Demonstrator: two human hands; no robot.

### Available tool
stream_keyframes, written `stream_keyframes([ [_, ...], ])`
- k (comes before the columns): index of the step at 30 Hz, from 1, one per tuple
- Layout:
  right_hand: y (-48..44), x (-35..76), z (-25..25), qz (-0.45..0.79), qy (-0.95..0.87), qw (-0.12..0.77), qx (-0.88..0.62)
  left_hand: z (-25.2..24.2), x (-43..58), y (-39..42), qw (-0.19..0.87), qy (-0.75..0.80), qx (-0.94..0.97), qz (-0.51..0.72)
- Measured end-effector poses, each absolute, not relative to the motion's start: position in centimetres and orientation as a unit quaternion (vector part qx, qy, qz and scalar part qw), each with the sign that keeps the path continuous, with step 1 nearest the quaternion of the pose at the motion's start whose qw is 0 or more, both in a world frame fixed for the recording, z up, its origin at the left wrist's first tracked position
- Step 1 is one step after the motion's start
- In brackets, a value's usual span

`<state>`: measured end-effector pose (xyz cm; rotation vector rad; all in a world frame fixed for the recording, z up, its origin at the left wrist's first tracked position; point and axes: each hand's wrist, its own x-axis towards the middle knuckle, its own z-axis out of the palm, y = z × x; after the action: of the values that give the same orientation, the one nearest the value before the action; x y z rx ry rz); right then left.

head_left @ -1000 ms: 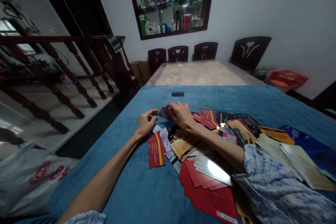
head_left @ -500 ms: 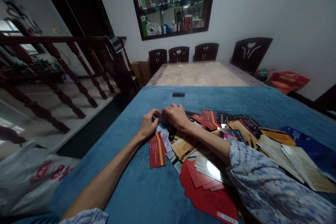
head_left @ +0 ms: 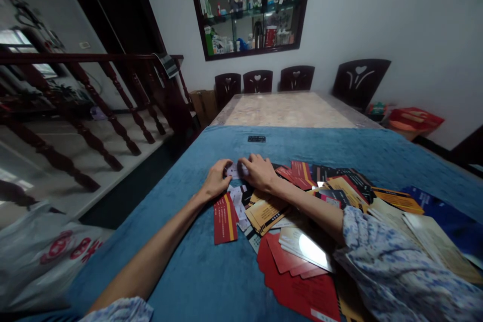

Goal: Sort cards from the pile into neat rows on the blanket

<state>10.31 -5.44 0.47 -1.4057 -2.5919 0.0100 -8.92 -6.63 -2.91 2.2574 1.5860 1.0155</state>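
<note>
- The left grip [head_left: 217,180] is pinching one end of a pale card [head_left: 236,171].
- The right grip [head_left: 260,173] is grasping that card's other end, so it is spanning the gap between both grips.
- A red-and-yellow card [head_left: 224,219] is lying near the left grip, on its near side.
- Beyond the right grip, a black card [head_left: 256,139] is resting on the blue cloth [head_left: 181,241].
- A card heap [head_left: 349,188] is spreading rightward from the right grip.

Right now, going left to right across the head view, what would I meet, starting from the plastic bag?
Plastic bag → left hand → pale card between the hands → right hand → blue item at the far right of the tabletop.
</note>
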Motion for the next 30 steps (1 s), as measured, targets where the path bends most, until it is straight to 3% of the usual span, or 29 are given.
stream_keyframes([
  [30, 2.6, 14.6, 1.5, 0.052, -0.837, 0.078, -0.539, -0.3, -5.8, 4.1, 0.173, 0.501, 0.807, 0.261],
])
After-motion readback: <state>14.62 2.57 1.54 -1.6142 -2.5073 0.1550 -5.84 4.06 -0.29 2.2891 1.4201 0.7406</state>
